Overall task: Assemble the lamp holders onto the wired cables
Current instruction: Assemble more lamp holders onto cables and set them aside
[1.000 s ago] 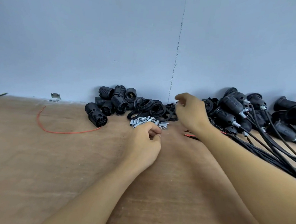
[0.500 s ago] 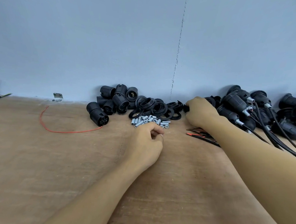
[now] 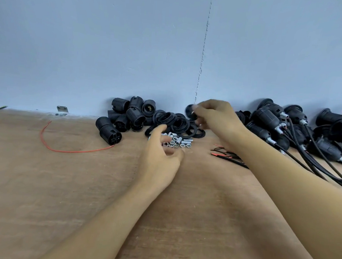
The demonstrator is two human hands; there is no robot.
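Note:
My right hand [image 3: 217, 118] is raised above the black rings [image 3: 176, 124] by the wall. It pinches a small black lamp holder part [image 3: 189, 111], which is blurred. My left hand [image 3: 160, 158] lies on the wooden table [image 3: 42, 191]; its finger and thumb are spread over the pile of small metal nuts and threaded tubes [image 3: 178, 142], gripping nothing that I can see. Loose black lamp holder bodies [image 3: 127, 116] are heaped left of the rings. The stripped red and black cable ends [image 3: 224, 154] lie under my right forearm.
Several holders fitted on black cables [image 3: 276, 125] are heaped at the right along the blue wall [image 3: 131, 46], their cables running off toward the right edge. A loose red wire [image 3: 64, 150] curls at the left, and a metal bracket [image 3: 62, 109] sits at the wall's foot.
My right hand came back left from the heap of wired holders and lifted, now holding a black part. My left hand opened its fingers over the metal nuts.

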